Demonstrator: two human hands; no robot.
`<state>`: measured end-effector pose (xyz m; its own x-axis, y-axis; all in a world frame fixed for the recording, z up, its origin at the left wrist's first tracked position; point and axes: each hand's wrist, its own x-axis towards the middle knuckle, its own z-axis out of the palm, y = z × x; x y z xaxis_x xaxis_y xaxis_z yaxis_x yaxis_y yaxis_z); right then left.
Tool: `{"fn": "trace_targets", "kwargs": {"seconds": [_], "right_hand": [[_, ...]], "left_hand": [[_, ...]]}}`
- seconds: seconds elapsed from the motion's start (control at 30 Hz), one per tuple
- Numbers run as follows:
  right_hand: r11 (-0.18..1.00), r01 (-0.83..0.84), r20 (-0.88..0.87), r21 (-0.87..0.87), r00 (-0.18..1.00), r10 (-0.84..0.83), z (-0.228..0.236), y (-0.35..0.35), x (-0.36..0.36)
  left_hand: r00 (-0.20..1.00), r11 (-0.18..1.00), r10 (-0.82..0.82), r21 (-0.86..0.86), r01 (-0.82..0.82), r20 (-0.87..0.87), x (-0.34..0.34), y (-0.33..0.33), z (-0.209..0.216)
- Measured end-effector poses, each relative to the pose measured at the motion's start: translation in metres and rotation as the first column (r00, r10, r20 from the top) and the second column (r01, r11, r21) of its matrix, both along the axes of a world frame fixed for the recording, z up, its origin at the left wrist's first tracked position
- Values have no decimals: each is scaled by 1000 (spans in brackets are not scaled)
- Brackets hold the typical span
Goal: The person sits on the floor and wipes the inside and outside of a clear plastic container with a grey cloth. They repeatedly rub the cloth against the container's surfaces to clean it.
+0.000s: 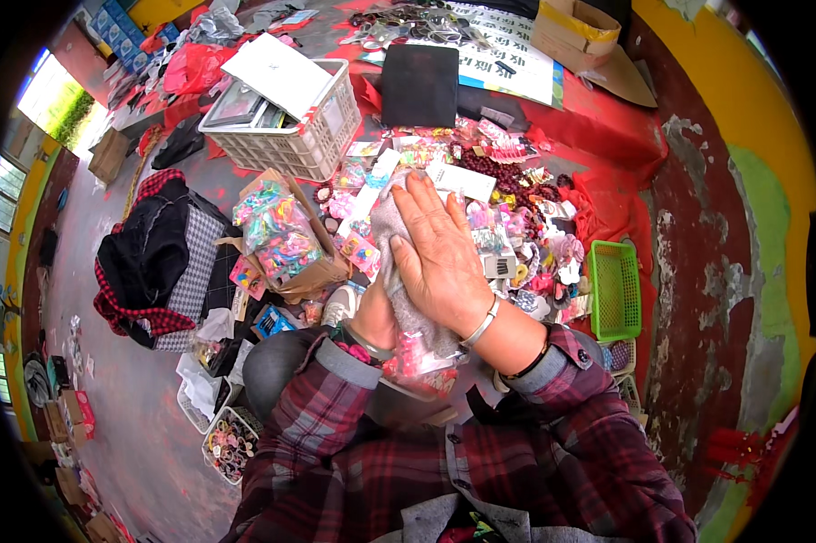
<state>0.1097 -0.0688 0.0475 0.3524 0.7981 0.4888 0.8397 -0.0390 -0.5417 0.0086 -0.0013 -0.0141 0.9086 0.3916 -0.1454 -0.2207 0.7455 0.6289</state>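
Observation:
A grey, fuzzy cloth (389, 237) hangs upright between my two hands in front of my chest. My right hand (440, 256) lies flat against it, fingers stretched out and pointing away from me. From the other side, my left hand (372, 317) holds the cloth; its fingers are hidden behind it. Just below the hands are clear plastic packets (414, 355) with pink contents, partly covered by the cloth. To the left stands an open cardboard box (321, 273) packed with bagged, brightly coloured small items. Hair ties and trinkets (553, 237) are heaped beyond my right hand.
A green plastic basket (614, 290) stands at the right. Beyond the box is a white crate (322, 143) of flat items, beside a black square board (419, 86). Dark clothing (150, 253) is piled at the left. A small basket of trinkets (232, 445) sits near my left side.

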Motion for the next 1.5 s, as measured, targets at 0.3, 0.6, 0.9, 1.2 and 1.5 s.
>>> {"fn": "trace_targets", "kwargs": {"seconds": [0.3,0.6,0.9,1.2,1.5], "right_hand": [[956,-284,-226,71,929,292,-15,-8,-32],[809,85,-727,581,-394,563,-1,-1,57],[882,97,-803,461,-378,461,8,-5,43],[817,-21,-739,577,-439,511,3,-10,51],[864,220,-875,454,-76,479,12,-2,57]], "left_hand": [[968,987,155,-81,-141,199,-22,38,-21],[973,970,123,184,-159,193,-2,30,17],[984,865,-70,501,-22,164,4,20,5],[981,935,-111,351,49,157,0,15,7],[987,971,-56,239,19,148,1,5,26]]}}
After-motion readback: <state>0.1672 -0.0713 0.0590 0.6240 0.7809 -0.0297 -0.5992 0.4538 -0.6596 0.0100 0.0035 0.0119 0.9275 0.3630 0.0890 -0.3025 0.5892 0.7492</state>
